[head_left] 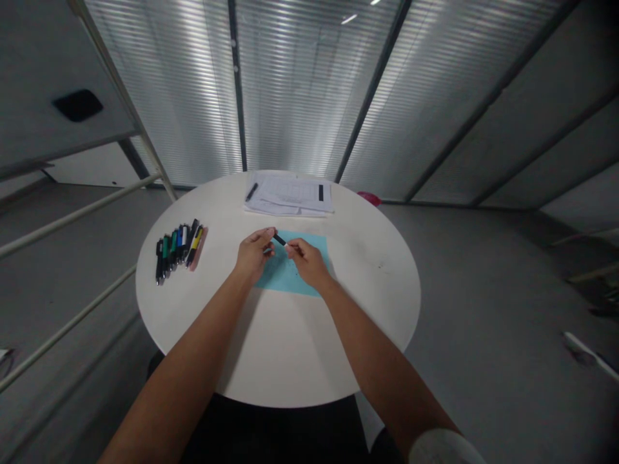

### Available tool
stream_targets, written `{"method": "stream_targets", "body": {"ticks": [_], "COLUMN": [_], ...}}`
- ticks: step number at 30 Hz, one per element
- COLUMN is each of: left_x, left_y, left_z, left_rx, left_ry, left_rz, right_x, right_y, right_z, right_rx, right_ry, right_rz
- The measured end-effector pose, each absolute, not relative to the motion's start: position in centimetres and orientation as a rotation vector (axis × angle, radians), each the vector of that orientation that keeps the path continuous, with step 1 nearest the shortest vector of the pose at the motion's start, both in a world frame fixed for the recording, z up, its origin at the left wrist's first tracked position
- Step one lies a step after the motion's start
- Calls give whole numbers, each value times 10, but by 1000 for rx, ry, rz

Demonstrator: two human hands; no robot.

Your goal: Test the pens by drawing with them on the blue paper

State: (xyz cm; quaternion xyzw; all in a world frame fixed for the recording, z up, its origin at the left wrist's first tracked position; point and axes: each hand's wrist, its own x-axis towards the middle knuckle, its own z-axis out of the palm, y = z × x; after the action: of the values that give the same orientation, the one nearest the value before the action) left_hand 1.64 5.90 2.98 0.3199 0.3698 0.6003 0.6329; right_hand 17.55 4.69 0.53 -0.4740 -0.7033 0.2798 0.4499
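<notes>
My left hand (255, 255) and my right hand (308, 260) meet over a light blue sheet (285, 277) on the round white table (290, 348). Between them is a black pen (279, 240) with a light section near the right fingers. The left fingers pinch its upper left end, and the right fingers close on its lower right end. Small dark marks show on the blue sheet, too tiny to read.
Several pens and markers (178, 248) lie in a row at the table's left. Behind the blue sheet is a stack of white papers (290, 195) bearing two dark objects. A pink item (370, 198) shows beyond the back right edge.
</notes>
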Motion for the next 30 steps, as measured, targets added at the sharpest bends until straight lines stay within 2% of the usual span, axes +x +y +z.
{"method": "stream_targets", "body": {"ticks": [7,11,20,30], "left_x": [16,16,18,20], "left_y": [61,62,63,63], "left_z": [29,28,24,17], "left_rx": [675,704,785,1104], "left_ry": [838,846,903,1021], "left_rz": [1408,1407,1402,1385], "right_x": [179,188,189,197], "right_y": [53,53,53,49], "right_z": [15,21,26,34], "right_rx": [-968,-819,-767,-579], "right_ry": [-1091,-809,-692,-510], "right_rz": [1252,1445,1495,1702]}}
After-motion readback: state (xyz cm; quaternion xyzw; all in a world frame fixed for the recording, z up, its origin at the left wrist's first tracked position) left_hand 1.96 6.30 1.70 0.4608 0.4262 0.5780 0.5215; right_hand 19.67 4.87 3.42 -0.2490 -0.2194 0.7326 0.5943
